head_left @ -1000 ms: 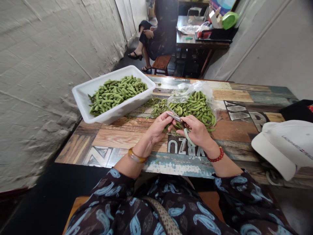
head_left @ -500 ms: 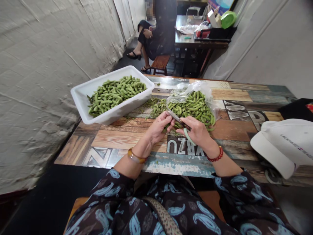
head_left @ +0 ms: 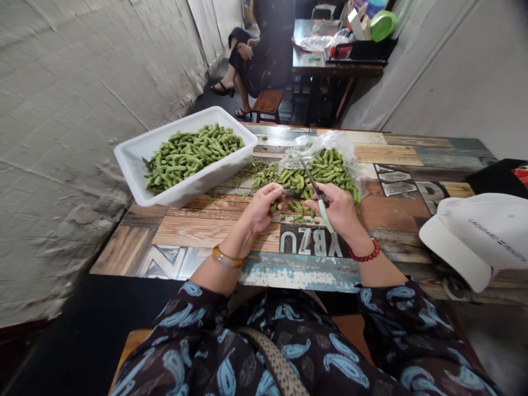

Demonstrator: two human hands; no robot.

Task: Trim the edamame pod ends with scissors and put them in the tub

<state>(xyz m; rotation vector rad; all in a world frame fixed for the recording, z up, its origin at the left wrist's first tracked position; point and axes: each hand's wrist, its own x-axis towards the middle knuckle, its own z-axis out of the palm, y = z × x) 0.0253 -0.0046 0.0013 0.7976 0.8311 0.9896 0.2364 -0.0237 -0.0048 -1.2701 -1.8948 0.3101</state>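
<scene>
My left hand (head_left: 265,207) is closed round a green pod (head_left: 274,206) that shows between its fingers. A pair of scissors with pale green handles (head_left: 324,214) is gripped in my right hand (head_left: 339,209), the blades pointing up and to the left, apart from the left hand. Just beyond, green pods (head_left: 330,170) lie in and spill from a clear plastic bag (head_left: 350,148). Small trimmings (head_left: 264,175) are heaped left of the bag. A white tub (head_left: 198,184) holding many pods stands at the left.
A white cap (head_left: 487,236) lies on the right of the patterned wooden table (head_left: 223,231). Past the table, a person (head_left: 272,49) sits on a wooden stool (head_left: 268,102) near another table (head_left: 305,63) with a black tray. A rough wall runs along the left.
My hands have moved apart. The scissors have come away from the left hand, and their blades now point further upward. The whole view has shifted slightly.
</scene>
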